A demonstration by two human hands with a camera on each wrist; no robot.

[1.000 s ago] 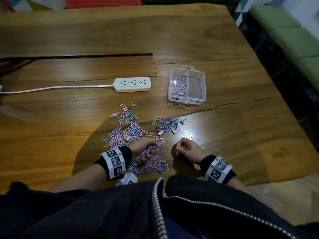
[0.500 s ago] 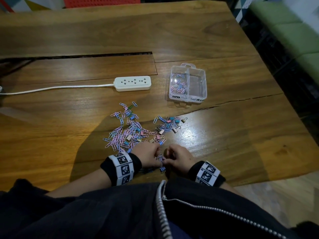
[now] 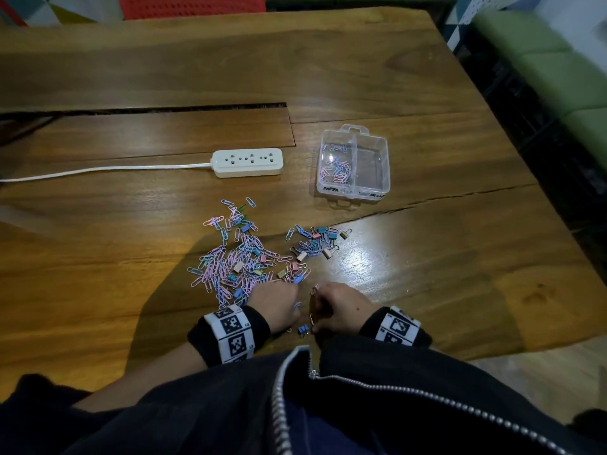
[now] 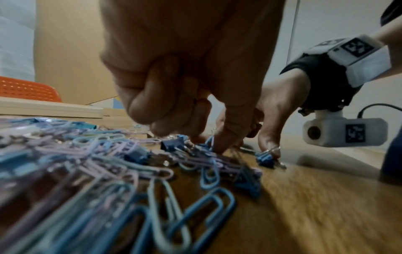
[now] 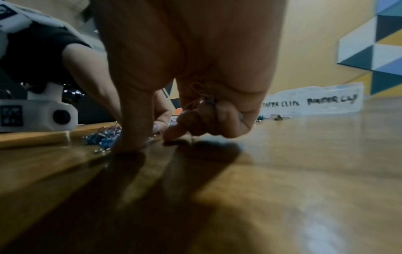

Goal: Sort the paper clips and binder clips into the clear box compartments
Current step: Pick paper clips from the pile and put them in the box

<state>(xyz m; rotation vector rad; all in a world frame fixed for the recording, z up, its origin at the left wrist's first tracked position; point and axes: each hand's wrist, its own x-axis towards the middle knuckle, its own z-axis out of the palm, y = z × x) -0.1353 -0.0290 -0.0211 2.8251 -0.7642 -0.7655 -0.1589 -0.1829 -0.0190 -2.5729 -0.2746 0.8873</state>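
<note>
Looking from our right wrist, our right hand (image 5: pixel 195 96) clasps small wire-handled clips (image 5: pixel 202 101), unseen overhead; our left hand's (image 3: pixel 276 307) curled fingers hold nothing visible.

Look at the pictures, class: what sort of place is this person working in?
Probably an office lounge or meeting area: a large wooden table with a white power strip, a red perforated plastic chair, green cushioned seating and a geometric painted wall.

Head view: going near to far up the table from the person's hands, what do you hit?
Left hand and right hand → mixed pile of paper clips and binder clips → white power strip and clear box → orange chair.
</note>
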